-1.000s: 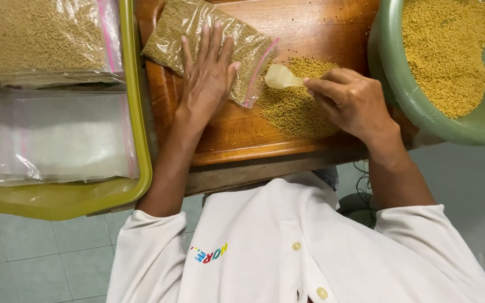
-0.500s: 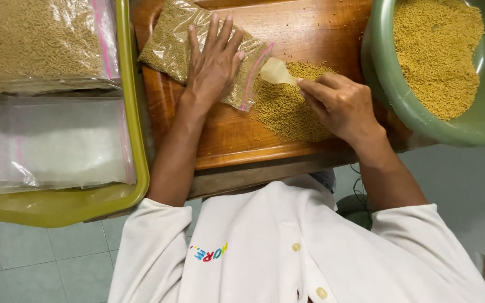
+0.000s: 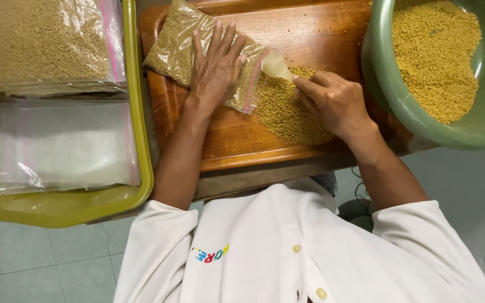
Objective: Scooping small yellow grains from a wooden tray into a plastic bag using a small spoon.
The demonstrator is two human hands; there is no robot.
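left hand (image 3: 215,70) fingers spread flat on grain-filled bag (image 3: 178,47); bag mouth faces right hand (image 3: 335,104), pinching pale scoop (image 3: 277,65) over loose grain pile (image 3: 287,112).

Even, soft indoor light from above, moderately bright. Weak shadow under left hand (image 3: 215,67) on filled bag (image 3: 172,47), another beneath right hand (image 3: 335,104). Mild glare on clear plastic of empty bags (image 3: 63,146) and on glossy wooden board (image 3: 304,31). Focus sharp across centre; grain texture crisp in green bowl (image 3: 388,95). No motion blur on either hand. Slight wide-angle stretch at corners; white shirt (image 3: 287,252) near bottom edge slightly soft, faintly overexposed.
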